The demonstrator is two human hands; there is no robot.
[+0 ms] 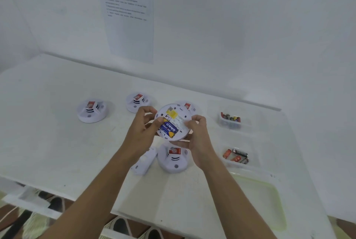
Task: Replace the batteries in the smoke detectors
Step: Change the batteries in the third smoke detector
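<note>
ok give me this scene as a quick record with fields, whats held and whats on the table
held: smoke detector, underside up, above the table
battery bay: open, blue and yellow batteries inside
left grip: holds the detector's left edge
right grip: holds its right edge
on table: four more detectors, loose white cover
far tub: batteries
near tub: batteries

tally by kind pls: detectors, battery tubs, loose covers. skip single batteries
smoke detectors: 5 (1 is the held detector, 4 set down)
battery tubs: 2
loose cover: 1
Total: 8
</note>
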